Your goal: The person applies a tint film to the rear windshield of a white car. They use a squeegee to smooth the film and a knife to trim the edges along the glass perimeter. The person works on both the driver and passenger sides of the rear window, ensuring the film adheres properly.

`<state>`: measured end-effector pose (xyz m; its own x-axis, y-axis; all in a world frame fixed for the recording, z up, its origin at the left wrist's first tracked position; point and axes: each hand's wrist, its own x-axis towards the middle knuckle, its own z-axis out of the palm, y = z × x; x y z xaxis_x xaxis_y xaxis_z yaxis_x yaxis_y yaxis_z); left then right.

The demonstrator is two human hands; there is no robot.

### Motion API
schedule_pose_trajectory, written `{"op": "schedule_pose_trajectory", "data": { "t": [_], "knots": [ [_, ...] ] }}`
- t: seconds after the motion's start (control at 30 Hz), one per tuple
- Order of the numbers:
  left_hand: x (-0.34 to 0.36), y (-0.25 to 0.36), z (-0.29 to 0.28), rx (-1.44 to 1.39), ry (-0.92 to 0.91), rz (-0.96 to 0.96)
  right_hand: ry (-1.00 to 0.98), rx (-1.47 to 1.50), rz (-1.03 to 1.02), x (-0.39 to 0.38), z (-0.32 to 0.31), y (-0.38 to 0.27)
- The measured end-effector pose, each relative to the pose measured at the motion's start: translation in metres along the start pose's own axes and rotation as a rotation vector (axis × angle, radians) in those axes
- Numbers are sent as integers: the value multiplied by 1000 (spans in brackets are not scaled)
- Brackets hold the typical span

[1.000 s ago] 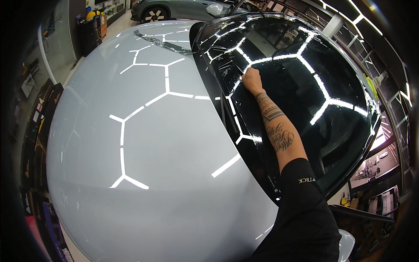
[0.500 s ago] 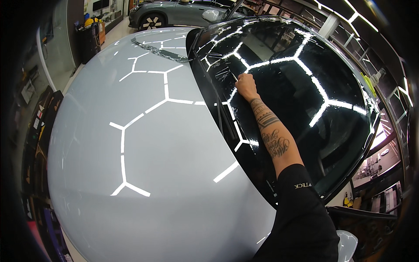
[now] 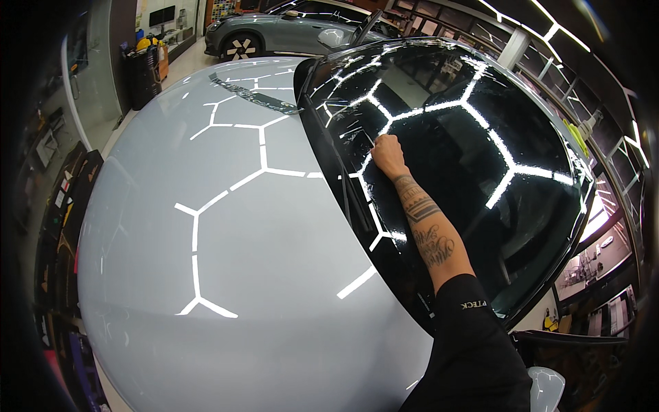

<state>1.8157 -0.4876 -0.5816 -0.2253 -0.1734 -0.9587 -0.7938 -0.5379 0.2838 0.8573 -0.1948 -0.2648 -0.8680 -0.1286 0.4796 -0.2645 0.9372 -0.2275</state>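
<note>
Left margin: dark cases (image 3: 75, 182) against the wall; farther back, a black cabinet (image 3: 142, 79).

Left to centre: pale grey bonnet (image 3: 257, 233), one broad glossy curve mirroring the ceiling lights. Across its far part, a dark, glassy strip (image 3: 257, 95); material not readable from here.

Far centre: a second car (image 3: 295, 34), well apart.

Centre: black wiper (image 3: 347, 178) at the windscreen's left edge, a slender, raised piece and the likeliest snag.

Centre: right hand (image 3: 390, 155) over the left part of the glass, near the wiper. Grip: fingers curled closed, knuckles out. Whether anything thin is pinched there, I cannot tell; a fine pale line beside it may be only a reflection. Left hand: not seen.

Centre to right: windscreen (image 3: 456, 172), dark, sloping, set in the car beyond the bonnet. Presumably stiff, fixed and heavy, brittle under a hard knock, slippery where it looks wet. Its face offers no purchase; best steadied with flat pressure, leaving only the rim to hook. Widest room for moving: rightward across the glass.

Near right: pale wing mirror (image 3: 547, 388), beside the sleeve (image 3: 473, 343), easily brushed.
</note>
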Motion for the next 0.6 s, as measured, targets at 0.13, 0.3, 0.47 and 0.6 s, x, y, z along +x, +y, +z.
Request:
{"op": "schedule_pose_trajectory", "data": {
  "t": [0.13,0.3,0.47,0.6],
  "knots": [
    [-4,-5,2,-43,3,69,-26,-15,-10,-5,-3,-1],
    [-2,-4,1,1,-66,137,17,28,-34,-17,-3,10],
    [3,2,1,-34,30,37,71,22,-32,-31,-7,16],
    [4,6,2,-28,56,11,38,16,-18,-44,-18,13]
  ]
}}
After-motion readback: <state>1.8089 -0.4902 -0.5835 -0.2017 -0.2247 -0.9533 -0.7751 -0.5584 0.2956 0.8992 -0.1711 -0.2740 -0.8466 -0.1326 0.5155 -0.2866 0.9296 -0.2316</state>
